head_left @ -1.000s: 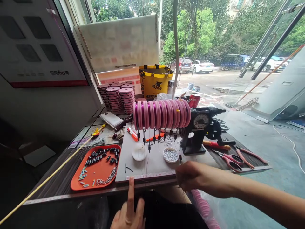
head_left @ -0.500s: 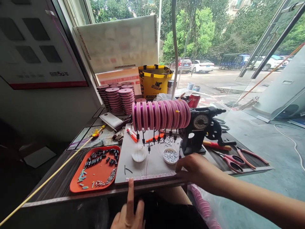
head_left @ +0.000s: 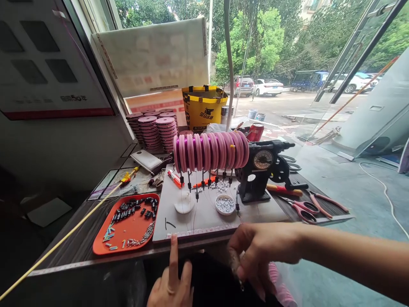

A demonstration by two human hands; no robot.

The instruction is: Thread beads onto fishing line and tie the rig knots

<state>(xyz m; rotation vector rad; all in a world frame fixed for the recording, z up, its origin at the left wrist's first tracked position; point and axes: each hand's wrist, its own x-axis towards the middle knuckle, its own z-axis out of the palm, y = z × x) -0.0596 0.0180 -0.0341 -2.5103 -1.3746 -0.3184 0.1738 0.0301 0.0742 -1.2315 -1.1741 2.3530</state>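
My left hand [head_left: 172, 279] is low in front of the board, index finger stretched to the front edge of the white board [head_left: 204, 217], where a measuring tape strip [head_left: 201, 233] runs. The other fingers are partly bent. My right hand [head_left: 252, 251] hangs below the table edge, thumb and fingers pinched together. Something tiny glints at its fingertips, too small and blurred to name. Above the board, a row of pink foam line spools [head_left: 209, 151] sits on a black winding machine [head_left: 255, 187]. Thin lines with black sinkers [head_left: 197, 195] hang from the spools.
An orange tray [head_left: 128, 245] holds black pieces, small tubes and metal swivels. A white dish [head_left: 225, 204] of beads sits on the board. Scissors [head_left: 306, 211] and pliers [head_left: 329, 204] lie right. Stacked spools [head_left: 148, 132] and a yellow bag [head_left: 204, 111] stand behind.
My right hand has moved from the board's front right edge down and towards me, below the table edge. My left hand keeps its finger at the tape. The view has shifted slightly.
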